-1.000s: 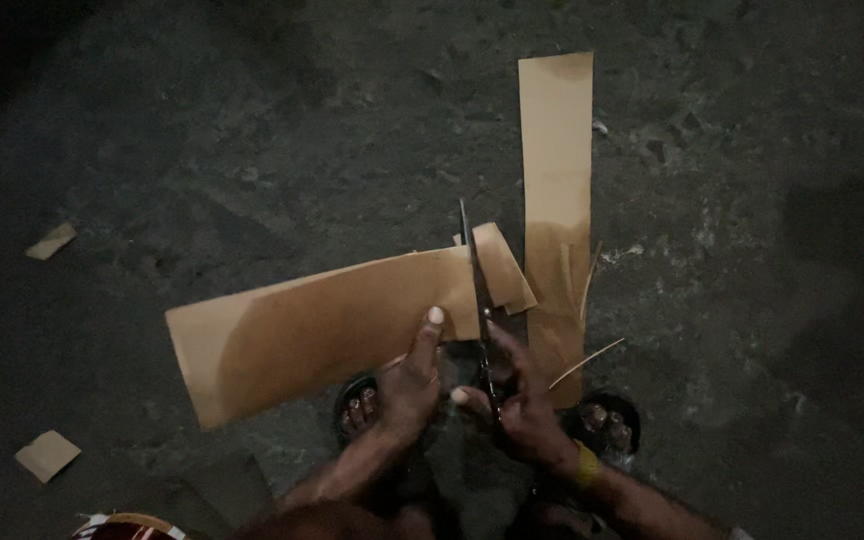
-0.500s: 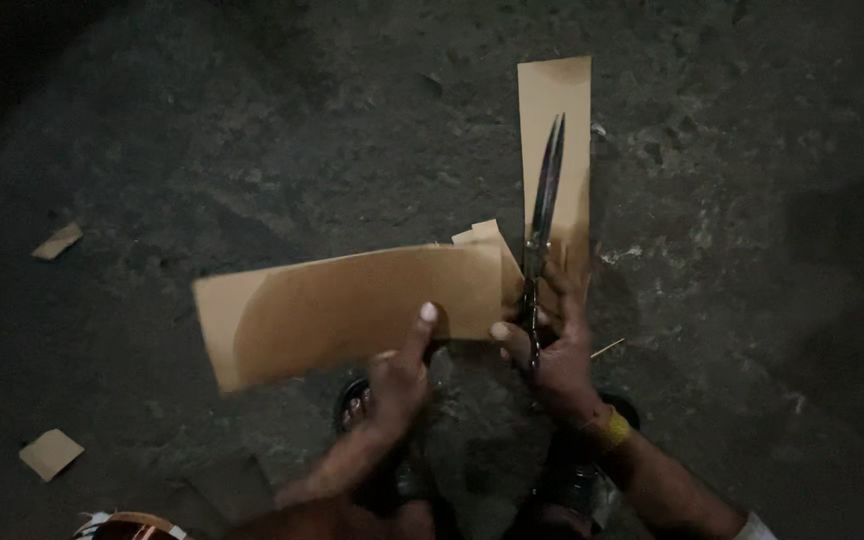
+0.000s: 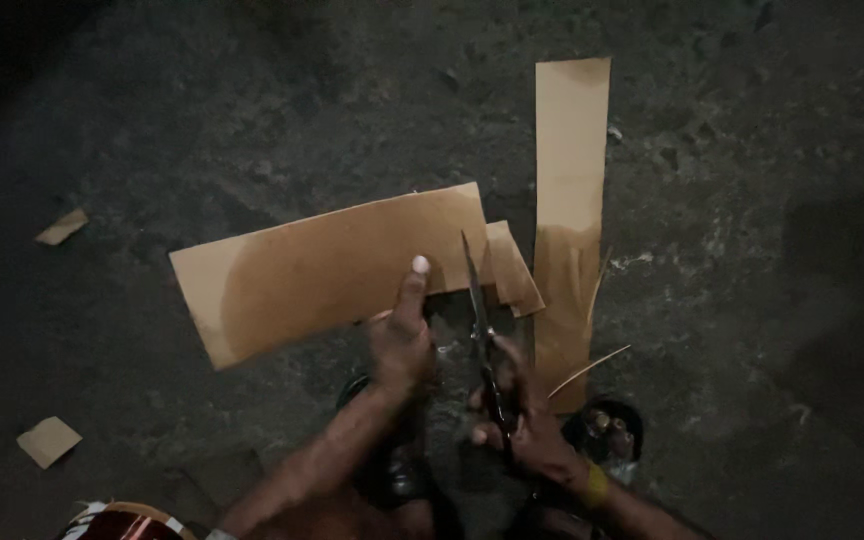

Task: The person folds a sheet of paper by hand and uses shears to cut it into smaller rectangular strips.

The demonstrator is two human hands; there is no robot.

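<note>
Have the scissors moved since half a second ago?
Yes. The scissors were over the long strip on the floor; now they sit left of it, at the held cardboard.

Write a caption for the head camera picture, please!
Left hand holds a cardboard sheet while right hand works scissors over it.

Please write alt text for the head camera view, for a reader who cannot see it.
Seen from above, a person's left hand holds a brown cardboard sheet while the right hand holds scissors at its right edge. A long cardboard strip and small cardboard scraps lie on the dark, rough floor.
</note>
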